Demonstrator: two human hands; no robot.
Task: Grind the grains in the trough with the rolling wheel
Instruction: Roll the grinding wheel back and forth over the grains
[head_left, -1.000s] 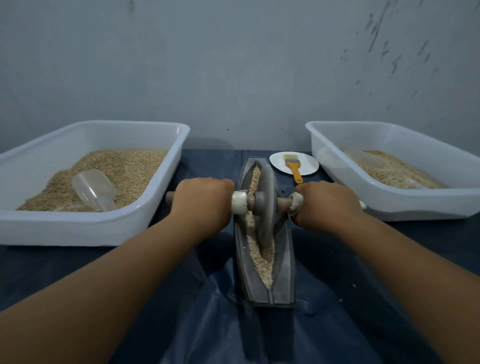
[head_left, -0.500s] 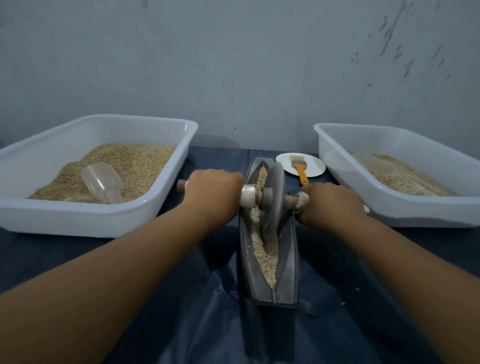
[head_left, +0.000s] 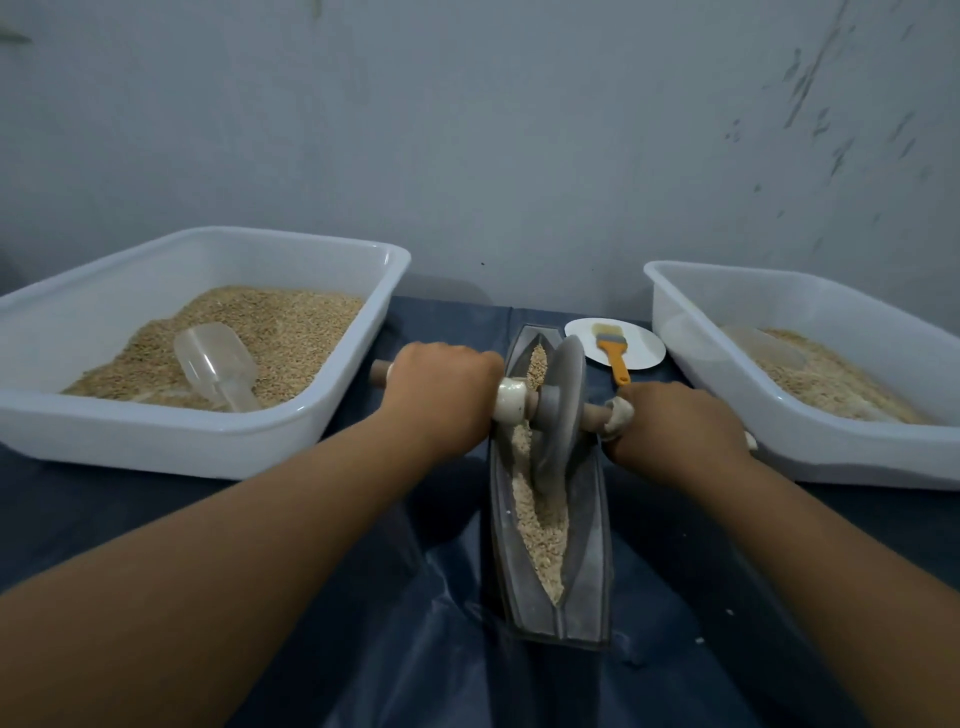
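Note:
A narrow grey boat-shaped trough (head_left: 592, 577) lies lengthwise on the dark blue cloth, with tan grains (head_left: 543, 535) along its groove. A grey rolling wheel (head_left: 561, 400) stands upright in the far half of the trough on a wooden axle. My left hand (head_left: 441, 395) grips the axle's left end beside a white collar. My right hand (head_left: 675, 431) grips the right end next to a cloth wrapping. Each hand hides most of its handle.
A white tub (head_left: 171, 441) with grains and a clear plastic scoop (head_left: 215, 364) stands at the left. Another white tub (head_left: 841, 447) with grains stands at the right. Behind the trough a white plate (head_left: 644, 348) holds an orange-handled brush (head_left: 613, 353). The wall is close behind.
The wheel has rolled away from me toward the trough's far end, both hands going with it. The camera has shifted slightly.

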